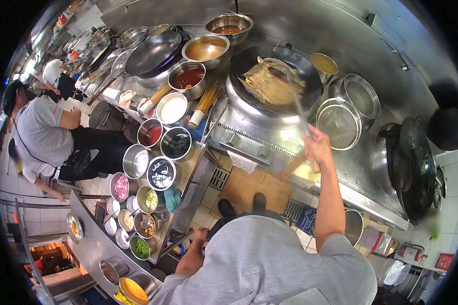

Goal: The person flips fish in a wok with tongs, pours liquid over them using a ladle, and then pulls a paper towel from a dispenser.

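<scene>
My right hand [318,147] is closed around the handle of a long metal ladle [301,112]. The ladle's blurred head reaches into a black wok [310,90] on the stove. In that wok lies a large, flat, golden-brown piece of food [263,84], which looks like a whole fish, with liquid around it. Down by my left hip, my left hand [202,235] has its fingers curled; whether anything is inside them is hidden. It is near the corner of the side counter, away from the wok.
Metal bowls of sauce [188,76] and bamboo brushes [204,104] stand left of the wok. Ingredient pots [147,198] crowd the side counter. A strainer [338,124] sits at right, beyond it another black wok [412,162]. Co-workers [48,127] stand at far left.
</scene>
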A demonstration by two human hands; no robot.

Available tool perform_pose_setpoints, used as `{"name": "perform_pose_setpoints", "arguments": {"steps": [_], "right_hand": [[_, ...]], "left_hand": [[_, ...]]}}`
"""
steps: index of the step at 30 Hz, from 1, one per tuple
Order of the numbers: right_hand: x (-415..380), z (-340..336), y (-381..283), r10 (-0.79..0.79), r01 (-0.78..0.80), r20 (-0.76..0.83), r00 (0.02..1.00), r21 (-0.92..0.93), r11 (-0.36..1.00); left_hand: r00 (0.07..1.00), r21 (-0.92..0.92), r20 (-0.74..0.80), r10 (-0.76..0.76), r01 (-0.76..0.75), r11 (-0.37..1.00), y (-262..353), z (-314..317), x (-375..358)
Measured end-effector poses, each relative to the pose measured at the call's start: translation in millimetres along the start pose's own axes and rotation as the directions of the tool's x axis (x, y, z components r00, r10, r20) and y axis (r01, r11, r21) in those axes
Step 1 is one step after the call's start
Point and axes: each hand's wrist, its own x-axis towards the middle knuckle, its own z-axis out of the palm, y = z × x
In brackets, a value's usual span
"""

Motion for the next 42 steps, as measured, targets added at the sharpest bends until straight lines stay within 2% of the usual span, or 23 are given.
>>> {"name": "perform_pose_setpoints", "arguments": {"steps": [2, 3, 4, 5, 6, 7, 10, 12, 13, 16, 18, 19, 22, 24, 25, 28, 31, 34, 37, 40, 42], "right_hand": [[9, 1, 5, -0.007, 0.007, -0.018, 1.000, 0.017, 1.000], [8, 1, 5, -0.010, 0.010, -0.012, 1.000, -0.005, 1.000], [7, 2, 5, -0.014, 0.014, -0.003, 1.000, -0.026, 1.000], [6, 4, 5, -0.017, 0.018, 0.009, 1.000, -0.046, 0.999], [1, 5, 6, -0.013, 0.013, 0.001, 1.000, -0.066, 0.998], [-7, 5, 9, -0.010, 0.010, -0.006, 1.000, -0.086, 0.996], [-28, 4, 4, -0.024, 0.022, -0.018, 1.000, -0.104, 0.994], [-24, -4, 6, -0.065, 0.064, -0.010, 0.998, -0.120, 0.991], [-20, -5, 1, -0.064, 0.052, -0.054, 0.996, -0.196, 0.979], [12, 0, -21, -0.153, 0.122, -0.068, 0.986, -0.337, 0.934], [58, 3, -12, -0.284, 0.197, -0.102, 0.954, -0.502, 0.842], [70, 5, -22, -0.287, 0.190, -0.096, 0.953, -0.550, 0.813], [89, 14, -41, -0.291, 0.180, -0.067, 0.954, -0.646, 0.742], [97, 13, -40, -0.292, 0.196, -0.040, 0.956, -0.655, 0.730], [95, 13, -37, -0.235, 0.165, -0.018, 0.972, -0.663, 0.730], [77, 12, -10, -0.385, 0.212, -0.091, 0.919, -0.709, 0.673], [57, 4, -9, -0.269, 0.140, -0.110, 0.957, -0.636, 0.759], [46, -1, -13, -0.078, 0.009, -0.142, 0.987, -0.433, 0.901], [56, -13, 20, -0.364, 0.193, -0.174, 0.915, -0.605, 0.772], [14, -13, -11, -0.172, 0.142, -0.140, 0.975, -0.202, 0.969], [-13, -19, -27, -0.088, 0.085, -0.065, 0.994, -0.047, 0.995]], "left_hand": [[0.986, 0.045, -0.082, 0.146, -0.142, 0.989, 4, -1, -3], [0.926, 0.135, -0.132, 0.353, -0.336, 0.932, -20, 8, 15], [0.822, 0.233, -0.164, 0.545, -0.505, 0.831, -32, 13, 25], [0.921, 0.013, -0.122, 0.371, -0.372, 0.928, -21, 7, 22], [0.980, -0.199, -0.039, 0.195, -0.198, 0.960, -2, -1, 21], [0.996, -0.386, 0.079, 0.033, 0.000, 0.923, 16, -6, 20], [0.997, -0.734, 0.022, -0.075, 0.067, 0.676, 33, 0, 24], [0.997, -0.725, 0.035, -0.066, 0.070, 0.686, 33, 0, 27], [0.997, -0.717, 0.042, -0.060, 0.072, 0.693, 31, 1, 29], [0.993, -0.558, -0.014, -0.114, 0.087, 0.825, 32, 0, 18], [0.996, -0.416, -0.048, -0.069, 0.043, 0.908, 20, 1, 18], [0.997, -0.341, -0.063, -0.046, 0.022, 0.940, 14, 2, 20], [0.997, -0.423, 0.009, -0.073, 0.070, 0.904, 15, -7, 7], [1.000, -0.389, -0.007, 0.013, -0.014, 0.921, 6, -6, 5], [0.998, -0.373, -0.014, 0.055, -0.056, 0.926, -5, -3, 8], [0.991, -0.757, 0.046, -0.127, 0.117, 0.643, -21, 15, 13], [0.975, -0.552, -0.065, -0.214, 0.143, 0.821, 1, 14, -17], [0.982, -0.177, -0.165, 0.095, -0.125, 0.976, -55, 39, 19], [0.997, -0.290, -0.072, 0.005, -0.026, 0.957, -35, 27, 11], [0.985, -0.192, -0.170, 0.005, -0.038, 0.981, 0, 4, -6], [0.999, -0.408, -0.050, -0.010, -0.012, 0.913, 10, -8, 4]]}}
